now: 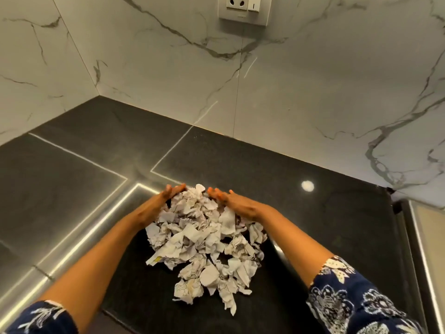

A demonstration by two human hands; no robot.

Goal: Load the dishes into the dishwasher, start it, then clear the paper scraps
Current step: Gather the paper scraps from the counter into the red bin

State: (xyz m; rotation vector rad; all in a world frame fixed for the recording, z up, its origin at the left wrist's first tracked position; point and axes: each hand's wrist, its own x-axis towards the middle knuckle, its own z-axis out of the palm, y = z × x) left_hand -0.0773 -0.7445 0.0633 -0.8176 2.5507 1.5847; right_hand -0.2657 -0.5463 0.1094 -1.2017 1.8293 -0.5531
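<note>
The left hand (160, 203) and right hand (237, 204), fingers straight, press both sides of the paper scraps (204, 244); bare dark counter (313, 237) lies around, the wall (277, 92) behind.

scraps (204, 242): we see crumpled white paper
counter (277, 165): shiny dark stone
wall (313, 80): smooth marble

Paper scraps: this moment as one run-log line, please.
paper scraps: heaped on counter | left hand: open, touching heap | right hand: open, touching heap
</note>
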